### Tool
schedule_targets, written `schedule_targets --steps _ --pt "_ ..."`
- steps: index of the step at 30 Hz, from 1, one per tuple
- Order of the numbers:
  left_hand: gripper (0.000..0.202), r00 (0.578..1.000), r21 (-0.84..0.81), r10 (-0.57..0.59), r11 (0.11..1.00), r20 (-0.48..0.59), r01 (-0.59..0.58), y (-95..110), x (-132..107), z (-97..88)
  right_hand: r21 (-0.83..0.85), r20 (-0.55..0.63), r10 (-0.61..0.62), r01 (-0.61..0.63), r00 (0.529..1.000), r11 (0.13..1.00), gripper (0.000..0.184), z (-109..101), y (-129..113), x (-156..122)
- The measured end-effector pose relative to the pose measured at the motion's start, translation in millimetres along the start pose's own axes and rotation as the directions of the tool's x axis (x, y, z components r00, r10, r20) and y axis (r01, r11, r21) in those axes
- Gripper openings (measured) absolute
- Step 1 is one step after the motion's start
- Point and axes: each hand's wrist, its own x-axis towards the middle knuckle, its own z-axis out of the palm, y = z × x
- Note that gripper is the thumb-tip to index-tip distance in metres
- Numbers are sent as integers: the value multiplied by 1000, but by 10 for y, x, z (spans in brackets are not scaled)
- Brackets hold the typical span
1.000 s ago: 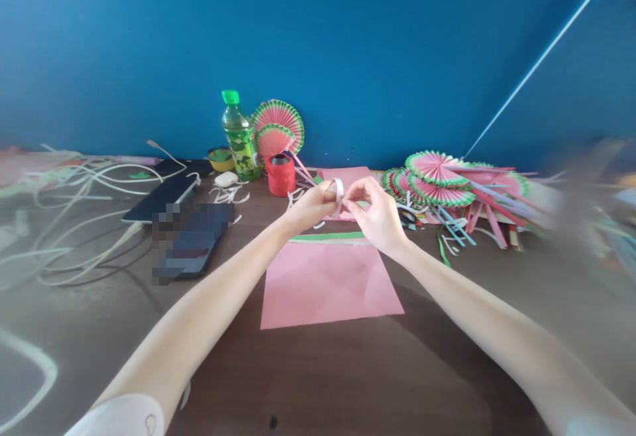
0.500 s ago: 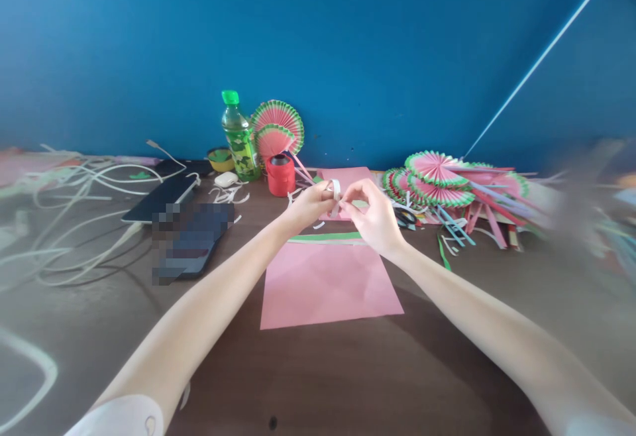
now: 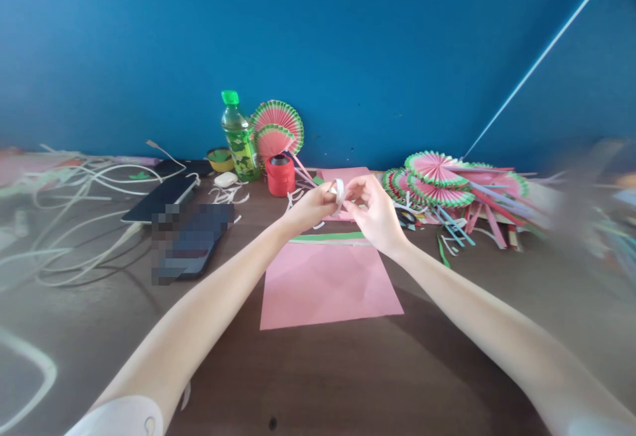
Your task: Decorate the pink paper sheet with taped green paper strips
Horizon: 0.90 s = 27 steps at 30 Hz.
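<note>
Between my hands, above the far edge of a pink paper sheet (image 3: 328, 287), is a roll of white tape (image 3: 340, 192). My left hand (image 3: 314, 207) is closed around it from the left. The bent fingers of my right hand (image 3: 371, 214) pinch together at the roll's right side; whatever lies between those fingertips is too small to make out. Green and pale paper strips (image 3: 322, 238) lie along the sheet's top edge, just below my hands. Another pink paper (image 3: 348, 174) lies behind them, partly hidden.
To the left are a phone (image 3: 199, 240), a dark tablet (image 3: 159, 197) and tangled white cables (image 3: 94, 177). A green bottle (image 3: 241, 144), a red container (image 3: 281, 176) and pleated fans (image 3: 278, 121) stand by the blue wall. More fans (image 3: 437, 174) and scissors (image 3: 406, 217) lie right.
The tape roll has turned slightly and shifted a little to the right. My left hand has moved right with it, and my right fingers have come closer against the roll.
</note>
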Motion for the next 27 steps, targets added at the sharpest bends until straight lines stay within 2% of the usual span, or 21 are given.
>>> schedule_targets --steps 4,8,14,20,24,27 --pt "13 999 53 40 998 0 -40 6 1 5 -6 -4 19 -19 1000 1000 18 5 -4 -10" --pt "12 997 21 73 997 -8 -73 -14 12 -5 -12 14 21 -20 1000 1000 17 6 -3 -11" --pt "16 999 -74 34 997 1 -34 -38 26 -15 -31 34 14 -13 999 999 14 3 -33 -22" --pt "27 997 -118 -40 993 -66 32 -78 39 -33 45 57 13 -16 998 999 11 1 -97 -19" --pt "27 999 -216 -47 975 23 50 -51 26 -16 65 -13 38 -37 999 997 15 -61 -91 40" --pt "26 992 -218 -84 970 96 103 -29 10 -5 70 -71 70 -65 995 995 19 -115 -72 88"
